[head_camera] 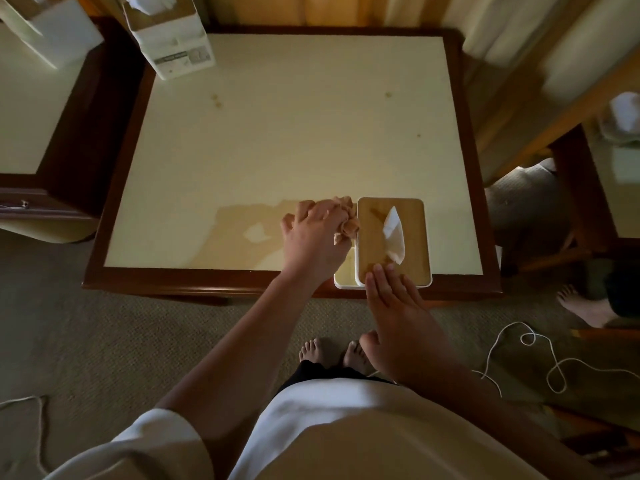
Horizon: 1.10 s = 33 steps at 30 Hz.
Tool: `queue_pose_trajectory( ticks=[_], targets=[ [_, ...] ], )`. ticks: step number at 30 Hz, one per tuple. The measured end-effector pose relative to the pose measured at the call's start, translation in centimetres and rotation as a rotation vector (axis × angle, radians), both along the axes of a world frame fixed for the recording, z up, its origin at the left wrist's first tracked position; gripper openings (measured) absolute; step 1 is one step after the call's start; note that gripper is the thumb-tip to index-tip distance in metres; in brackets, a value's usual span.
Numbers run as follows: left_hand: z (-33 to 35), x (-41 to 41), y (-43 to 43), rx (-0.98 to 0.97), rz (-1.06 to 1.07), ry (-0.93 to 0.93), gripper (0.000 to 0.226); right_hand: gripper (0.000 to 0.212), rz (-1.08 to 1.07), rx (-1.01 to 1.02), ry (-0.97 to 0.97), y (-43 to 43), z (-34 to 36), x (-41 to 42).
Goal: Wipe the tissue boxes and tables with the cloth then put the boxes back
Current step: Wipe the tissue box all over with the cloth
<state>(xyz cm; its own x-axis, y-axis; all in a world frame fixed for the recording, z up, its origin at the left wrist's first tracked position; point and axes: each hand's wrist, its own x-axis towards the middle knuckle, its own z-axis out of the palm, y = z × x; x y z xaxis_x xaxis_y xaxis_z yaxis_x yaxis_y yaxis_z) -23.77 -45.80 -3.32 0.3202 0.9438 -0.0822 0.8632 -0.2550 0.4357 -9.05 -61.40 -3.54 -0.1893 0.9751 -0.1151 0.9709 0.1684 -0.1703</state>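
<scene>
Left hand [315,237] of mine is curled tight round the crumpled tan cloth [348,221], holding it against the left side of the tissue box [408,230]. My right hand [394,306] lies flat, fingers [379,271] straight, their tips resting on the near end of the box's wooden lid. The box has a white body, and a white tissue [394,233] stands up out of its slot. It sits at the near right edge of the desk [277,133], its front just over the dark wooden rim. Left of my cloth hand a damp patch [242,233] darkens the cream top. A second white tissue box [173,39] stands at the desk's far left corner. A third box [48,26] sits on the neighbouring desk [17,116]. My bare feet [332,353] are on the carpet [104,341], with a white cord [540,358] looped to my right.
</scene>
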Motion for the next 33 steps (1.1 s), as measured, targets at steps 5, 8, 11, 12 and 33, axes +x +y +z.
queue_pose_trajectory(
  ticks=[5,8,11,12,33],
  targets=[
    [1.0,0.4,0.7,-0.196,-0.07,0.24,0.042,0.091,0.008,0.014,-0.003,0.1,-0.1,0.3],
    [1.5,1.2,2.0,-0.474,-0.072,0.321,0.047,0.092,0.006,0.008,-0.018,0.1,-0.1,0.3],
    [1.5,1.6,2.9,-0.63,-0.088,0.31,0.048,0.087,-0.021,-0.003,-0.007,0.1,-0.1,0.1],
    [1.6,1.4,3.0,-0.599,-0.102,0.289,0.046,0.086,-0.03,-0.006,-0.006,0.1,-0.1,-0.1],
    [3.5,3.4,7.4,-0.916,-0.247,0.476,0.057,0.095,-0.19,-0.024,-0.136,0.3,0.0,-3.7]
  ],
)
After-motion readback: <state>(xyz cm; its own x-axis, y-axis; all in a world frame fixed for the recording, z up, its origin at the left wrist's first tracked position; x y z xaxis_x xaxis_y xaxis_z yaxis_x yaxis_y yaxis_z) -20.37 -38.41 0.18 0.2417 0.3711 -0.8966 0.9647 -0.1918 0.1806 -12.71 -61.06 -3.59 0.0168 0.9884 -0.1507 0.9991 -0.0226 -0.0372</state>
